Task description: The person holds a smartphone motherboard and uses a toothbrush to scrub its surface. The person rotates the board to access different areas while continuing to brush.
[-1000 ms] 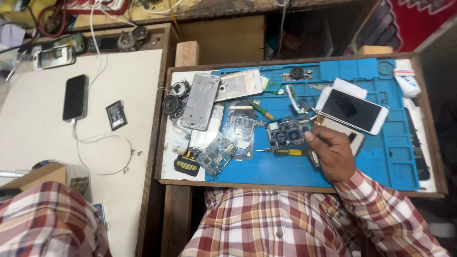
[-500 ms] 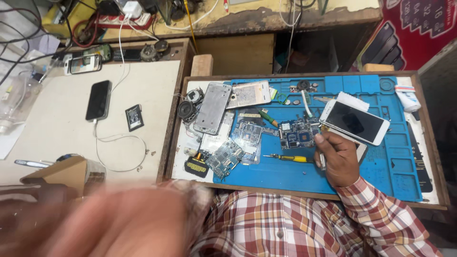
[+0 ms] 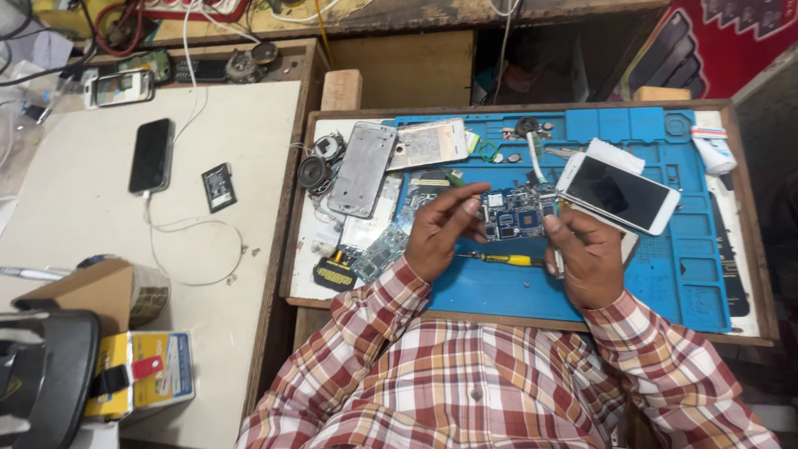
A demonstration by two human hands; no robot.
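Two hands pinch a blue circuit board (image 3: 517, 214) between them above the blue mat (image 3: 665, 274): left hand (image 3: 439, 234) at its left edge, right hand (image 3: 588, 258) at its right. It looks stripped out already; reassembly seems undone. Below lies a yellow-handled screwdriver (image 3: 503, 259). Farther off, a white phone (image 3: 619, 193) crowds the right, a metal frame (image 3: 362, 170) the left.
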